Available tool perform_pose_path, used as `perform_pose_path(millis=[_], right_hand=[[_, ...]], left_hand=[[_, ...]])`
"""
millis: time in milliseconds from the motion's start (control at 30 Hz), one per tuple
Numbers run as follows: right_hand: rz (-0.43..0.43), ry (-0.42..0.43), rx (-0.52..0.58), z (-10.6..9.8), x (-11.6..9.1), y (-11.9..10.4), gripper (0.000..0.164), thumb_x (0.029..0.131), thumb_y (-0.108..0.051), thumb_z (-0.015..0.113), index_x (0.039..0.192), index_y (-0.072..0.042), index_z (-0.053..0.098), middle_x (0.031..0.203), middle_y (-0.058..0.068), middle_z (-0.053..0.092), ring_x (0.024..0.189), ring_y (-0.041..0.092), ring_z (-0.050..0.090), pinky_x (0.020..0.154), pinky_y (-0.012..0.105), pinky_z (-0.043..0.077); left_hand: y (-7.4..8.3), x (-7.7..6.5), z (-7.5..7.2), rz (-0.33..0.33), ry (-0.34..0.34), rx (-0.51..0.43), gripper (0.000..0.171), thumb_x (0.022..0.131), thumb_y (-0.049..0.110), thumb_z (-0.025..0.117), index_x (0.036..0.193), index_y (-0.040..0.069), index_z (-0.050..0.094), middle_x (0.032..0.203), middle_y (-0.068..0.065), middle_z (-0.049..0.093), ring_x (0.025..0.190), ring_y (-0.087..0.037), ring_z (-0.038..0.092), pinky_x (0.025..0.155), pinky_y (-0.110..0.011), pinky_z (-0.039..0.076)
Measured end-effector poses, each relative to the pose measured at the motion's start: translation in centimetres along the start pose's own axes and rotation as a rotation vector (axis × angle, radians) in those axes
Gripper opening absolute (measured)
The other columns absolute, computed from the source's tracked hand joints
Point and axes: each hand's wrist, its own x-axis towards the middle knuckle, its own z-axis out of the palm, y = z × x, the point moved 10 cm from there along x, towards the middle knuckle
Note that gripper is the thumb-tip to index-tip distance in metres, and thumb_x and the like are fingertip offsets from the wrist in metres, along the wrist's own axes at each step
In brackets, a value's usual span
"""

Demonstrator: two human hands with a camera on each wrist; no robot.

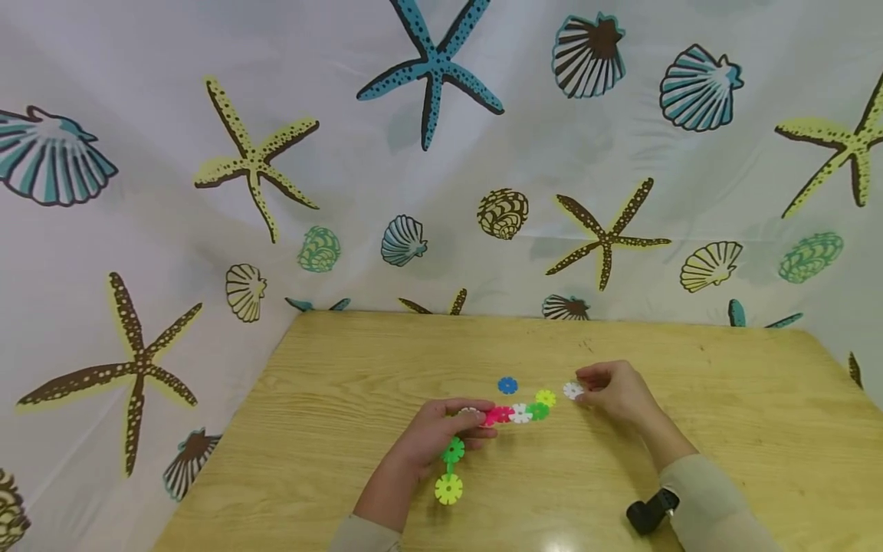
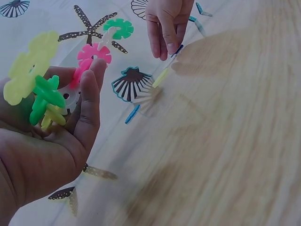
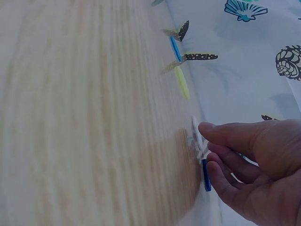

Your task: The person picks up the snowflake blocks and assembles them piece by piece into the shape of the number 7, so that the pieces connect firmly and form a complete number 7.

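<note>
A chain of notched plastic discs point(image 1: 503, 415) was held above a wooden table point(image 1: 331, 368) by a person's left hand point(image 1: 431, 431), its fingers curled around the links. At the near end, a yellow disc point(image 1: 448, 489) and a green disc point(image 1: 453, 448) stuck out from the palm, where a brush against the wrist or tabletop could have twisted them out of their slots. The other end, pink then white then green, projected rightward without support; a push on its green tip point(image 1: 538, 412) risked levering a joint apart near the fingers. A loose blue disc point(image 1: 507, 385) and a loose yellow disc point(image 1: 546, 398) lay beyond, the yellow in the way of a careless sweep. At far right, the right hand point(image 1: 617, 389) had its fingertips at a loose white disc point(image 1: 572, 391), though whether they pinched or merely touched it could not be told. A dark blue disc point(image 3: 206, 175) sat close under those fingers, so a hurried grasp could have caught both or sent one skidding.
</note>
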Motion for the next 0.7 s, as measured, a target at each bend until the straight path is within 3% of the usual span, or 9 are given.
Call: perform_pose_path(millis=[333, 700], right_hand=[[0.022, -0.009, -0.012, 0.11, 0.22, 0.34, 0.034, 0.083, -0.003, 0.078, 0.115, 0.006, 0.070, 0.108, 0.018, 0.073, 0.095, 0.023, 0.066, 0.083, 0.037, 0.056], [-0.019, -0.026, -0.006, 0.31, 0.14, -0.31, 0.030, 0.084, 0.000, 0.077, 0.112, 0.008, 0.070, 0.105, 0.020, 0.072, 0.092, 0.024, 0.067, 0.082, 0.039, 0.057]], left_hand=[[0.05, -0.06, -0.11, 0.003, 0.004, 0.015, 0.034, 0.100, 0.019, 0.061, 0.128, 0.001, 0.066, 0.134, -0.014, 0.064, 0.098, -0.018, 0.075, 0.082, -0.030, 0.060], [0.04, -0.08, -0.14, 0.009, 0.006, 0.030, 0.033, 0.100, 0.020, 0.061, 0.128, 0.003, 0.067, 0.137, -0.014, 0.062, 0.098, -0.018, 0.074, 0.081, -0.028, 0.059]])
